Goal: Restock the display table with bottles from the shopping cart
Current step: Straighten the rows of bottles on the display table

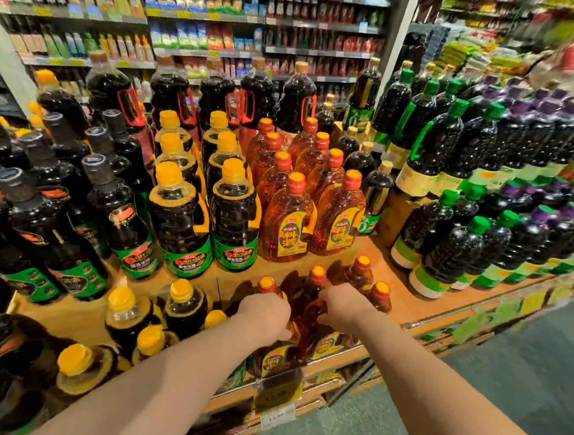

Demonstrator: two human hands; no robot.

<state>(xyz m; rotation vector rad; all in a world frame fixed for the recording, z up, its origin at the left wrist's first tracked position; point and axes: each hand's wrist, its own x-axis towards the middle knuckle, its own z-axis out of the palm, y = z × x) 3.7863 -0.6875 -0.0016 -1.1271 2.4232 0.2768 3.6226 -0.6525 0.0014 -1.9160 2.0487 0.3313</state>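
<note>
Two amber cooking-wine bottles are held at the front edge of the display table (419, 306), on its lower tier. The left hand (266, 315) is wrapped over the shoulder of the left amber bottle (270, 350), fingers curled down its far side; the orange cap (266, 283) shows just above the knuckles. The right hand (343, 307) is curled round the neck of the right amber bottle (317, 333), whose cap (318, 274) shows beyond the hand. Both bottles appear to stand on the tier, touching each other; whether they are fully set down cannot be told. Two more of the same kind (369, 285) stand just behind, toward the right. Risk, as judged: the held pair sits close to the front edge, above the price tag (277, 414), so a release before the bases are flat could tip one off the lip; a nudge from the right wrist could topple the bottle (380, 296) touching it. The yellow-capped soy bottles (182, 308) to the left stand near enough to be knocked by the left forearm. Hidden or unclear: the shopping cart is not seen; fingertips of both hands are masked by the bottles; bottle bases are covered by the forearms; the right-hand shelving (523, 167) is blurred; the label print is hard to read.
</note>
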